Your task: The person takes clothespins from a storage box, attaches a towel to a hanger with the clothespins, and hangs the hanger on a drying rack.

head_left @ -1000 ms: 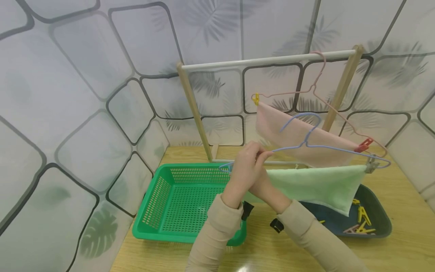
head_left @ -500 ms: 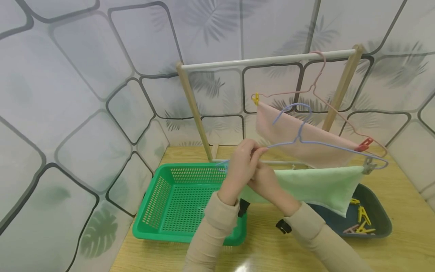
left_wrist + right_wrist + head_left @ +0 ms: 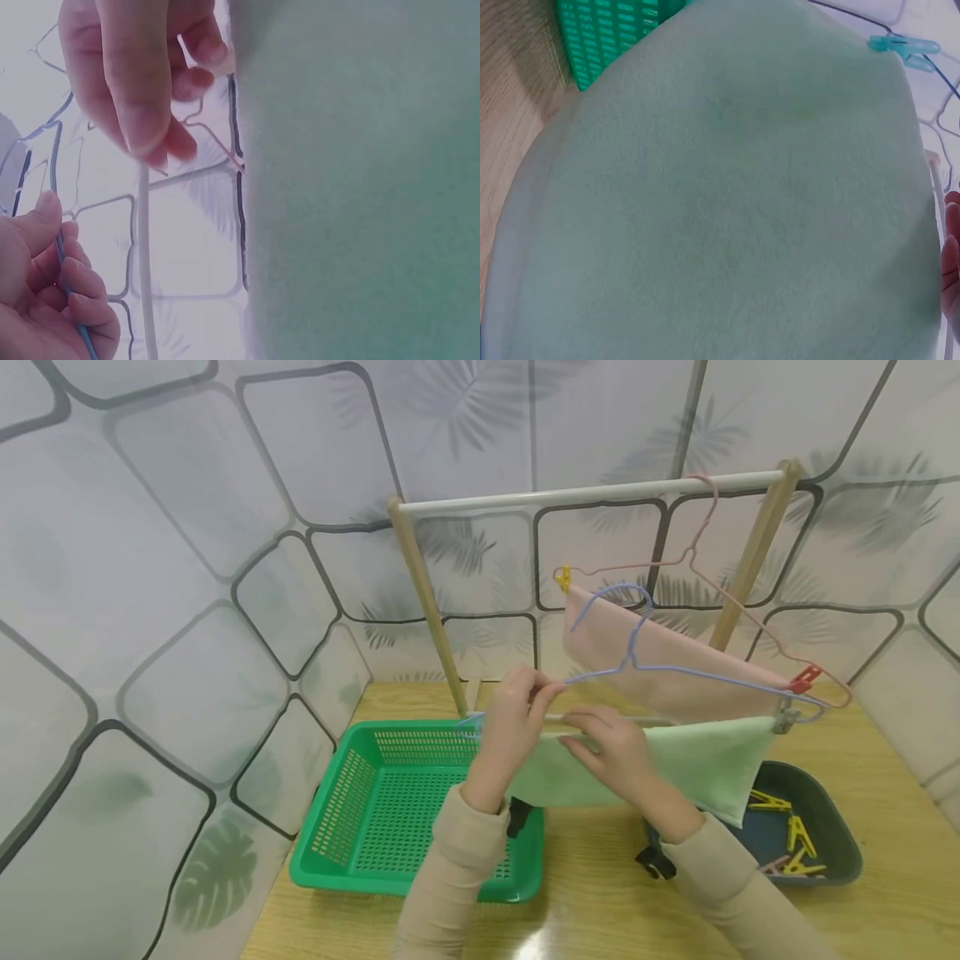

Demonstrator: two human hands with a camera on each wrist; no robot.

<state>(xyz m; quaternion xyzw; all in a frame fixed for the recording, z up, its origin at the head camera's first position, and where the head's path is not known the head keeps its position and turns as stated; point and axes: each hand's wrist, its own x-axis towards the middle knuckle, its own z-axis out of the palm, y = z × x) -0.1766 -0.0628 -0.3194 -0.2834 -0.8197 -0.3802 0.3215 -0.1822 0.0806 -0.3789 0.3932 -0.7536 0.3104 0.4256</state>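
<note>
My left hand (image 3: 510,727) pinches the lower bar of a blue wire hanger (image 3: 705,675), left of its hook. From the hanger hangs a light green cloth (image 3: 701,752), clipped at the right by a grey clothespin (image 3: 786,718). The light blue clothespin (image 3: 904,49) at the cloth's other top corner shows in the right wrist view. My right hand (image 3: 611,747) hovers in front of the cloth near its top edge, fingers loosely bent and holding nothing. In the left wrist view, my left hand (image 3: 52,285) has its fingers around the blue wire.
Behind stands a rack with a white rail (image 3: 555,497). A pink hanger (image 3: 693,556) hangs there with a pink cloth (image 3: 600,631), clipped by yellow and red clothespins. A green basket (image 3: 345,881) sits at left. At right, a dark tub (image 3: 843,835) holds several clothespins.
The blue hanger and green cloth have shifted left with my left hand. My right hand has come away from my left hand and moved right, its fingers loosening.
</note>
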